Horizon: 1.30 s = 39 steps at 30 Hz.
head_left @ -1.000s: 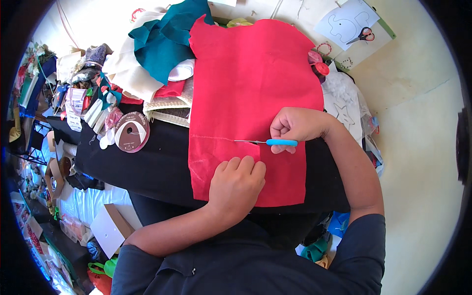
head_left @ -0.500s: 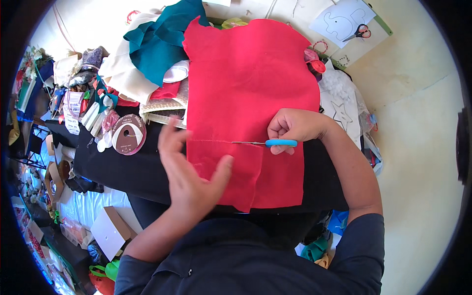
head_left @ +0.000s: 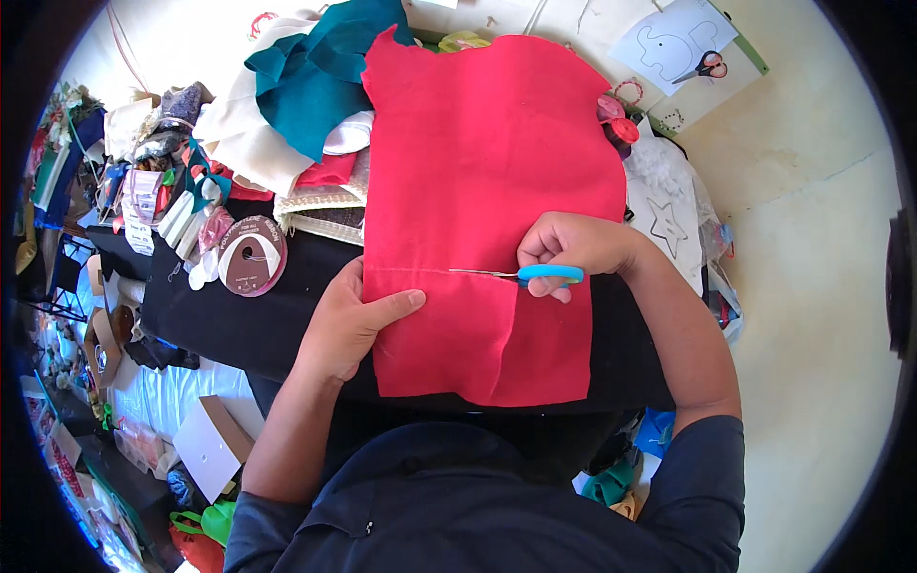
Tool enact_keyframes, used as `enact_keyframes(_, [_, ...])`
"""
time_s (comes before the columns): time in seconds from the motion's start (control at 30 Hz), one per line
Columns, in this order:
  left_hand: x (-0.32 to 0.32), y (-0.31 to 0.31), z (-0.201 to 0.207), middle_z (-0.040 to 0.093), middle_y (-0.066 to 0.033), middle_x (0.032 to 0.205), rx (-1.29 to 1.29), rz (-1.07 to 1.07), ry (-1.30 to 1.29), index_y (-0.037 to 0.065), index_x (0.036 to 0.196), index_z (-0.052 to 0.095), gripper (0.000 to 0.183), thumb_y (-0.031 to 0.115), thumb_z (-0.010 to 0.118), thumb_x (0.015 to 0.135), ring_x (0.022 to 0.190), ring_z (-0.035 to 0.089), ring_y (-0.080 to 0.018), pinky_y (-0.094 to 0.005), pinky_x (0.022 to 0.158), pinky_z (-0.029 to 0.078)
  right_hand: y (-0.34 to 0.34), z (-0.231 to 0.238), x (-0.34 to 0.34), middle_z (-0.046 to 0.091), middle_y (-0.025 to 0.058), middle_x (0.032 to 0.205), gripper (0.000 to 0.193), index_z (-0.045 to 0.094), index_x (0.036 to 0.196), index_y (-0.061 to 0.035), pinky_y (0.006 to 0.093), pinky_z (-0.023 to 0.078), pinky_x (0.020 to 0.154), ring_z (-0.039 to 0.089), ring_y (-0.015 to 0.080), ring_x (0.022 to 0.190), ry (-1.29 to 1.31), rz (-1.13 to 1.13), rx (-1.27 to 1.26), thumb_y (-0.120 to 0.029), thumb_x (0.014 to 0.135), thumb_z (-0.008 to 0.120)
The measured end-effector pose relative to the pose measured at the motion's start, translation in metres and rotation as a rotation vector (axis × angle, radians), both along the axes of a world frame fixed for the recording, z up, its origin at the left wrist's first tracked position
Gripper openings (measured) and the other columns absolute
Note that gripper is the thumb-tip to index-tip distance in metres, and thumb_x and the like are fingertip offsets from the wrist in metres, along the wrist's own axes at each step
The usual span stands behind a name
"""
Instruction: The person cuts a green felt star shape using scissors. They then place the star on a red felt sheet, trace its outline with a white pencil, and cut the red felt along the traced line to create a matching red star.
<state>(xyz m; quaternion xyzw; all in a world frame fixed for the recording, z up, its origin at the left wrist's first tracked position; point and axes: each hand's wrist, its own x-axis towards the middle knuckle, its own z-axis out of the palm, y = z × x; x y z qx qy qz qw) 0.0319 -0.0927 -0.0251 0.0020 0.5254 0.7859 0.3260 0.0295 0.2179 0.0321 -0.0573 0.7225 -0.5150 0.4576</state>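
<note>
A large red felt sheet (head_left: 487,153) lies over the black-covered table in front of me. My right hand (head_left: 573,250) is closed round the light-blue handles of a pair of scissors (head_left: 551,275). Their blades point left along a faint crosswise line in the felt. To the right of the blade tips the felt is cut, and the edge of the cut runs down toward the near edge. My left hand (head_left: 353,323) grips the sheet's left edge, thumb on top and fingers hidden beneath.
Left of the felt are a ribbon spool (head_left: 252,256) and piled cream and teal fabric (head_left: 310,91). At the far right lie a paper with an elephant outline (head_left: 659,43) and black-and-orange scissors (head_left: 709,66). A bag with a star drawing (head_left: 666,224) sits beyond my right forearm.
My left hand, raised with fingers spread before, has come down and taken hold of the felt's left edge. My right hand and the scissors have barely moved.
</note>
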Motion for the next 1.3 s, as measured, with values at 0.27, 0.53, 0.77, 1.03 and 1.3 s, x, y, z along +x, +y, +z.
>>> enact_keyframes(0.27, [-0.005,-0.007,0.005,0.068,-0.018,0.12,-0.047,-0.021,0.028,-0.009,0.131,0.051,0.056,0.004,0.079,0.084,0.107,0.069,-0.0229,-0.0361,0.097,0.055,-0.009,0.005,0.0,0.064,0.0007,0.065,0.029,0.065,0.077,-0.0027,0.0207,0.045,0.051,0.063,0.0066,0.055,-0.054,-0.014,0.002,-0.024,0.086,0.082])
enact_keyframes(0.53, [-0.008,-0.01,0.004,0.068,-0.018,0.12,-0.084,-0.04,0.034,-0.01,0.131,0.05,0.057,0.005,0.08,0.084,0.106,0.069,-0.0227,-0.0363,0.096,0.054,-0.022,0.006,-0.006,0.065,0.0006,0.067,0.025,0.067,0.08,-0.0023,0.0207,0.044,0.051,0.063,0.007,0.056,-0.078,-0.029,0.035,-0.022,0.086,0.081])
enact_keyframes(0.77, [-0.007,-0.008,0.011,0.067,-0.0158,0.123,-0.024,-0.098,0.025,-0.006,0.134,0.051,0.061,0.008,0.081,0.084,0.11,0.067,-0.0217,-0.0363,0.097,0.053,-0.018,0.006,0.0,0.066,0.0014,0.064,0.032,0.07,0.082,-0.0042,0.0209,0.034,0.05,0.054,0.0037,0.054,-0.024,-0.006,0.026,-0.034,0.088,0.08])
enact_keyframes(1.03, [-0.005,0.001,0.011,0.068,-0.0148,0.125,-0.018,-0.159,-0.011,-0.004,0.135,0.054,0.061,0.007,0.083,0.081,0.112,0.066,-0.0218,-0.0373,0.101,0.05,-0.028,0.01,-0.002,0.065,0.0007,0.064,0.032,0.07,0.081,-0.0043,0.0222,0.037,0.052,0.055,0.0047,0.054,-0.02,-0.013,0.092,-0.034,0.087,0.081])
enact_keyframes(1.3, [-0.006,-0.009,0.01,0.069,-0.0143,0.122,-0.06,-0.114,-0.026,-0.004,0.131,0.057,0.058,0.007,0.083,0.081,0.109,0.067,-0.0216,-0.0366,0.099,0.051,-0.033,0.009,-0.002,0.068,0.0029,0.07,0.025,0.071,0.087,0.0001,0.021,0.044,0.053,0.063,0.0065,0.058,0.004,-0.001,0.027,-0.024,0.088,0.079])
